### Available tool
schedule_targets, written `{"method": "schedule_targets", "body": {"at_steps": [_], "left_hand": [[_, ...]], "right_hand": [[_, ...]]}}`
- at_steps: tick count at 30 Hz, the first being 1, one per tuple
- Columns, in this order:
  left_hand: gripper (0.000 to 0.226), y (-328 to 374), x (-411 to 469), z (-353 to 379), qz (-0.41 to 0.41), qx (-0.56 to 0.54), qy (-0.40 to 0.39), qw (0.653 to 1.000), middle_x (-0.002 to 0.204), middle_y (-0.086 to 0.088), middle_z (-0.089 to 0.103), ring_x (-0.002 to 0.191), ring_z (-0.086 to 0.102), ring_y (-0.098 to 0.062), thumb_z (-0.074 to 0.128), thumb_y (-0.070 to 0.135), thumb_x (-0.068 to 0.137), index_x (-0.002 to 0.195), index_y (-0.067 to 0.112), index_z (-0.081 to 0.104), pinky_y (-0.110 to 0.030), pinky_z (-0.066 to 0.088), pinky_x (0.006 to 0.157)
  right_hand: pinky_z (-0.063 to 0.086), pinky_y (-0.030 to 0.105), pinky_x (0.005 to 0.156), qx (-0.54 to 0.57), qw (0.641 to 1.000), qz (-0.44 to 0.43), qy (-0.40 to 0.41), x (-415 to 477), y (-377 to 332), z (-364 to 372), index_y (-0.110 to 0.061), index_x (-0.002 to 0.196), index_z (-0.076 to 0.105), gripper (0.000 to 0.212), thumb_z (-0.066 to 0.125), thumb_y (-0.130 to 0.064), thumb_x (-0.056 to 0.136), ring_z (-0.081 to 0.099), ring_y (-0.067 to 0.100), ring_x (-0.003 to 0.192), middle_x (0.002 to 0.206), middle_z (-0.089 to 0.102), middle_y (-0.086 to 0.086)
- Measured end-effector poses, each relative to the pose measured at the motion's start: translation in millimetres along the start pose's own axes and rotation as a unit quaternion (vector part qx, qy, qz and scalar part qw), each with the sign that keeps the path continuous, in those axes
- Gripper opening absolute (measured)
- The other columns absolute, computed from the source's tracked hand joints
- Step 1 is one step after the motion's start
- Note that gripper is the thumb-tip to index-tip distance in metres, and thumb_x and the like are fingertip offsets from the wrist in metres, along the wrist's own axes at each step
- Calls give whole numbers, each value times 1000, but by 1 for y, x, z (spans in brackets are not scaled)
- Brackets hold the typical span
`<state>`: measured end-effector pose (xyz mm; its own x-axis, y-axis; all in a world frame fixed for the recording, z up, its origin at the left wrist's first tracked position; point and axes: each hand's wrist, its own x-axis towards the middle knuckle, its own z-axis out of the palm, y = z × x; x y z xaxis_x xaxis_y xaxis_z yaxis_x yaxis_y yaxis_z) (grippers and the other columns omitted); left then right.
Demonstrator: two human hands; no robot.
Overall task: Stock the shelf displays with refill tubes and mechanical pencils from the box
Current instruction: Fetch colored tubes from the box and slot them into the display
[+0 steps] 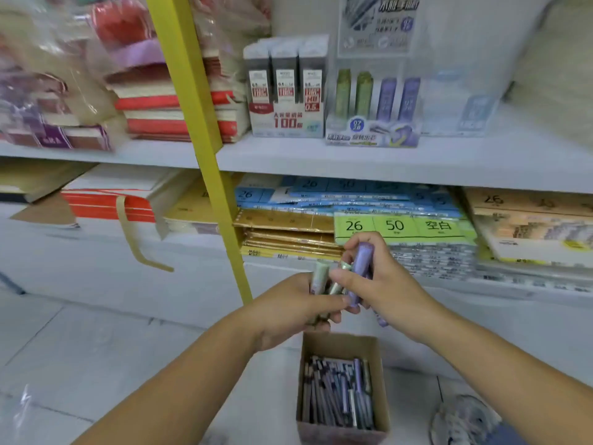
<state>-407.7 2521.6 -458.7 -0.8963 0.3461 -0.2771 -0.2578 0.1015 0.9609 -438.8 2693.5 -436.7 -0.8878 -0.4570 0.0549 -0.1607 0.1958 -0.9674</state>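
Observation:
My left hand (295, 308) grips a bunch of refill tubes, with green ones (322, 273) sticking up out of the fist. My right hand (375, 277) pinches a purple tube (361, 268) from that bunch. Both hands hover just above an open cardboard box (380, 380) on the floor, which holds several purple and grey tubes and pencils. On the upper shelf stands a display (372, 130) with two green and two purple tubes upright in it. Left of it is a red-and-white display (285, 123) of 0.5 lead boxes.
A yellow shelf post (205, 130) runs diagonally left of the displays. The white shelf board (417, 162) spans the frame. Below it lie stacks of blue, gold and green paper packs (398, 226). A clear empty display (462, 101) stands at right. A shoe (465, 419) is beside the box.

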Motion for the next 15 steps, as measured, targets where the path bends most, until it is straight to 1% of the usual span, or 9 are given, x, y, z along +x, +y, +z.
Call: {"method": "schedule_targets", "body": {"at_steps": [3,4,6,8,9,10,11,13,15], "left_hand": [[31,38,-3,1,49,8,50,998,80,-2,61,61,48,-8,76,30,79,102,11,67,-20,43,57],[29,51,-3,1,64,18,56,996,73,-1,56,58,44,-8,78,30,78,96,12,65,-19,41,54],[28,74,-4,1,84,46,60,994,68,0,50,55,39,-8,79,33,77,89,15,61,-19,37,51],[29,94,-4,-2,102,62,60,991,72,-5,48,54,36,-9,78,35,78,89,16,59,-19,34,50],[26,102,-5,-4,110,62,58,990,73,-7,49,53,35,-10,77,35,79,89,17,61,-19,33,50],[21,108,-5,-7,115,59,53,990,74,-8,49,53,34,-10,76,36,81,86,19,65,-19,32,50],[16,110,-5,-10,119,57,47,990,76,-11,47,54,33,-11,75,38,82,83,24,69,-20,31,51],[19,107,-3,-15,127,42,34,990,86,-16,46,57,33,-13,74,46,81,83,27,75,-23,29,54],[24,102,1,-17,126,2,28,992,93,-15,54,58,35,-13,74,46,79,90,25,77,-23,30,55]], "right_hand": [[35,11,37,0,999,-41,22,5,-38,-10,-23,98,47,15,61,-22,93,45,0,43,71,48,2],[37,11,38,-4,998,-49,27,8,-49,-13,-23,95,49,10,59,-24,94,46,0,43,68,49,1],[41,12,43,-24,997,-67,29,15,-68,-22,-26,92,50,7,54,-31,96,50,1,47,70,53,-1],[41,12,52,-53,994,-92,17,22,-83,-34,-31,90,52,9,49,-35,97,53,-1,53,80,55,1],[39,13,57,-69,992,-108,21,25,-90,-40,-35,86,54,12,48,-35,97,53,-4,57,86,55,-2],[36,14,62,-83,988,-124,31,28,-95,-47,-37,85,56,15,49,-33,97,53,-7,62,90,52,-10],[35,15,65,-96,984,-141,45,30,-99,-54,-39,84,59,18,50,-30,96,52,-9,66,89,49,-17],[39,13,62,-111,977,-171,62,32,-99,-63,-42,86,63,20,56,-25,94,52,-8,69,89,50,-21],[42,13,54,-87,979,-175,60,33,-95,-65,-43,91,68,20,63,-25,91,53,-7,63,87,56,-21]]}}
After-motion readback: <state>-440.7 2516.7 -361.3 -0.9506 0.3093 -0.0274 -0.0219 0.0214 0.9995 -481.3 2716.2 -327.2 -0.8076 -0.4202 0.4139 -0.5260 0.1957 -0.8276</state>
